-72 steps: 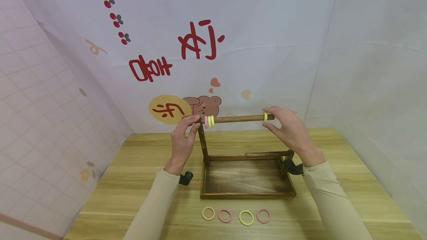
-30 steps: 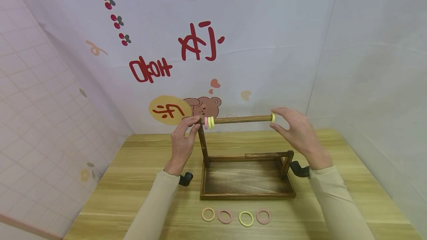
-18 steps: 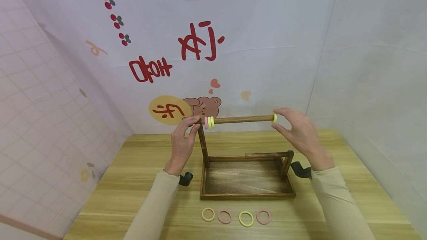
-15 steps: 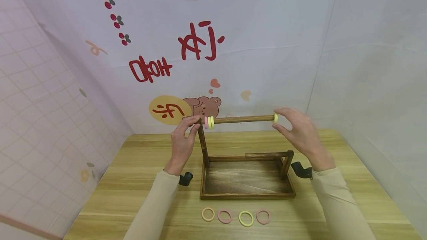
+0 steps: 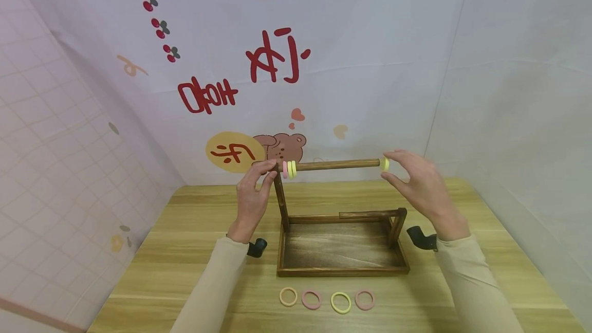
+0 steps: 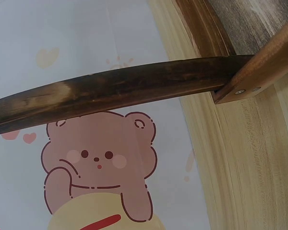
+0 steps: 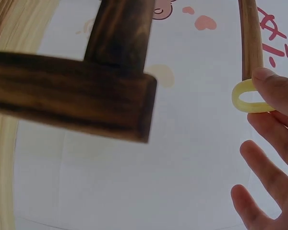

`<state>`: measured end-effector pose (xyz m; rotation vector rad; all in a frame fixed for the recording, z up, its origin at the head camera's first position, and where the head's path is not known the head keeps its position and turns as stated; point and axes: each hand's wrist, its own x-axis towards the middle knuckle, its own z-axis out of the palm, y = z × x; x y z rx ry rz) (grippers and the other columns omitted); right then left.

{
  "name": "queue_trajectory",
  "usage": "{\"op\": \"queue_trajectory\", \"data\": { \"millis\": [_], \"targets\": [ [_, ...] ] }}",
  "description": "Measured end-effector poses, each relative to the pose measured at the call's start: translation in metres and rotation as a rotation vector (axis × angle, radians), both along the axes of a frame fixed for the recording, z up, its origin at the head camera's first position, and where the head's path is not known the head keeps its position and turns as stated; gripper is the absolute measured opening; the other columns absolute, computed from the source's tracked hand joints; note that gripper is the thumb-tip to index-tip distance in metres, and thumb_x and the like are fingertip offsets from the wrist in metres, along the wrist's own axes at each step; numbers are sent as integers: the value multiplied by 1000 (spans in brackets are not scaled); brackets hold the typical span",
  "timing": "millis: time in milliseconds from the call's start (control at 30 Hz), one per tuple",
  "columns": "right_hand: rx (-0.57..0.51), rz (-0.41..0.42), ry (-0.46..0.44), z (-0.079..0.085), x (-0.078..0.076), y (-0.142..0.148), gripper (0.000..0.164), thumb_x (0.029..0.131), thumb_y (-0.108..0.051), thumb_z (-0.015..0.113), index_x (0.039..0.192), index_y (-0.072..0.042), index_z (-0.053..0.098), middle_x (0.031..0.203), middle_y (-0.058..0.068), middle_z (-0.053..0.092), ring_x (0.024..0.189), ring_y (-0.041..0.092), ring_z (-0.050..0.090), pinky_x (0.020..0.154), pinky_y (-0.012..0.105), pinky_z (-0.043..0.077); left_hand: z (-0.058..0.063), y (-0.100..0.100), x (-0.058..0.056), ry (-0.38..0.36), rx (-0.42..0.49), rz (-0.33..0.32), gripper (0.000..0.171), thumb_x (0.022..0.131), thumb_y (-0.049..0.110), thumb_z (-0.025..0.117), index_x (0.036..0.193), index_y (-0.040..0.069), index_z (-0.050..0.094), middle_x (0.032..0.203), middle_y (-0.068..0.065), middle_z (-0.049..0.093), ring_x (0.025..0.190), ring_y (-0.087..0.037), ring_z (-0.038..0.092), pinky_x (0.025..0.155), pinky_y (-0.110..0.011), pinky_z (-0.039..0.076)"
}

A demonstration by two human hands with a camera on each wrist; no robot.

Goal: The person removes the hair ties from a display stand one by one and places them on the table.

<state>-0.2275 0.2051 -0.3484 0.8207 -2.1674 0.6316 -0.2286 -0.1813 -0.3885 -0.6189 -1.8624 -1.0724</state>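
My left hand [image 5: 252,197] holds the left end of a wooden rod at the top of the stand's tall post [image 5: 281,197]. One pink ring [image 5: 284,169] and two yellow rings [image 5: 292,169] hang around the rod [image 5: 337,165], close to that hand. Between thumb and fingers my right hand [image 5: 423,186] pinches another yellow ring [image 5: 385,164] at the rod's free right end. In the right wrist view this yellow ring [image 7: 238,98] appears tilted, its hole partly visible, right at the rod's tip [image 7: 252,67]. The left wrist view shows a dark wooden bar [image 6: 110,88], with the left hand out of sight.
The stand's wooden tray base [image 5: 342,272] rests on the table [image 5: 185,256], with a shorter post and arm [image 5: 372,215] on its right. In front lie an orange ring [image 5: 289,305], two pink rings [image 5: 311,307] and a yellow ring [image 5: 340,311]. A printed cloth [image 5: 370,66] hangs behind.
My right hand has slid the yellow ring rightward along the rod, from around it to just past its free end. The left hand and the other rings have stayed put.
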Motion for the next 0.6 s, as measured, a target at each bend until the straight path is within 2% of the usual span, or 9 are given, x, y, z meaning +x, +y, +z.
{"op": "queue_trajectory", "data": {
  "millis": [267, 600],
  "targets": [
    [-13, 6, 3, -2, 5, 4, 54, 76, -1, 89, 126, 2, 69, 122, 21, 71, 117, 43, 63, 97, 64, 48, 0, 0, 0, 18, 4, -8, 26, 92, -6, 73, 117, 2, 74, 119, -11, 74, 107, -27, 72, 90, -38, 59],
    [-34, 13, -6, -3, 15, 8, 57, 74, 0, 89, 127, 2, 69, 124, 20, 71, 118, 43, 63, 98, 65, 46, 1, 0, 0, 11, 3, -8, 24, 93, -4, 72, 117, 3, 74, 119, -10, 74, 108, -27, 71, 94, -30, 57]
  ]
}}
